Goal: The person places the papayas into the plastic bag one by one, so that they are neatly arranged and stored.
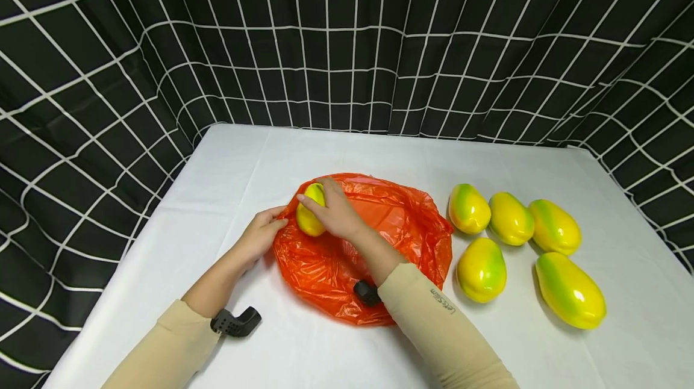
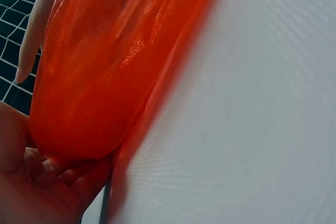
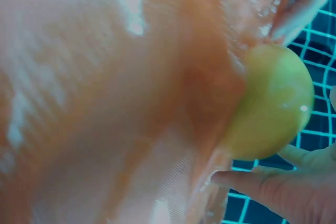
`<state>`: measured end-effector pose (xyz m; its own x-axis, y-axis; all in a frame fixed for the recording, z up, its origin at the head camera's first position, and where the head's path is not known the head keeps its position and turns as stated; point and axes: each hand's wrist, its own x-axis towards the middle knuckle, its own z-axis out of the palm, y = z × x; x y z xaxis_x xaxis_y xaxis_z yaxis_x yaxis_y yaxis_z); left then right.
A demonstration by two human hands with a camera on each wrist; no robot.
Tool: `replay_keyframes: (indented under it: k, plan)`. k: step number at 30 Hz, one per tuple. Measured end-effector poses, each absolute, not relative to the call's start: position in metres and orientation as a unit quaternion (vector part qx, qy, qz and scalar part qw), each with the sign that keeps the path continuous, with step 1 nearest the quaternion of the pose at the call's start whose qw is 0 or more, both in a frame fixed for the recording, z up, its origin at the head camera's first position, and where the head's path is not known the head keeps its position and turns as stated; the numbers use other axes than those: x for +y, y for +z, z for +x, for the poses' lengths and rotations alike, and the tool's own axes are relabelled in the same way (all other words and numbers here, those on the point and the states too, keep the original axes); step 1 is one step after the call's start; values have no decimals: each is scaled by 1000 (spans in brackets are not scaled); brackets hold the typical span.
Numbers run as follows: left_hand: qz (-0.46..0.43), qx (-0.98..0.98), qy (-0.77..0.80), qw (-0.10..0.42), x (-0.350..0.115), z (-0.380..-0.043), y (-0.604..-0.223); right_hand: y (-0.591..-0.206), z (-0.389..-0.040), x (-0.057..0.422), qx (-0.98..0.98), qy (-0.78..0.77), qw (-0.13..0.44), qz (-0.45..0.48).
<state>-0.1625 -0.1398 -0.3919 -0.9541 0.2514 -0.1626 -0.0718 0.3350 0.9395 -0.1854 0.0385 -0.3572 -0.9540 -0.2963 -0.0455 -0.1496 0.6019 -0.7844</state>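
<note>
A red plastic bag (image 1: 320,283) lies on the table with its mouth spread open. My left hand (image 1: 257,237) grips the bag's left rim; in the left wrist view, the curled fingers of that hand (image 2: 58,187) hold the thin film. At the left side of the bag's mouth, my right hand (image 1: 341,214) holds a glossy yellow-green papaya (image 1: 309,220), thumb on the near side. The right wrist view has this papaya (image 3: 273,103) against the bag's edge, with part of the right hand (image 3: 289,187) beside it. The bag's bottom is partly hidden by my right forearm.
Several more papayas (image 1: 481,270) lie in a loose group to the right of the bag, one of them (image 1: 571,289) farther out near the right. A white cloth covers the table (image 1: 217,178). Black curtains with white grid lines (image 1: 347,46) stand behind and at both sides.
</note>
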Motion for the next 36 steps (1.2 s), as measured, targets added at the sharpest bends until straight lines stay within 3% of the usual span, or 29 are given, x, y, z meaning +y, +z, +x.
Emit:
replay_keyframes:
  k: [14, 24, 36]
  plan:
    - [47, 808, 571, 139, -142, -162, -394, -303, -159, 84, 903, -392, 121, -128]
    - [54, 804, 576, 138, -142, -162, -395, -276, -142, 140, 905, -409, 73, -88]
    - [51, 807, 572, 139, -139, -162, -395, -268, -169, 212, 893, -448, 16, 31]
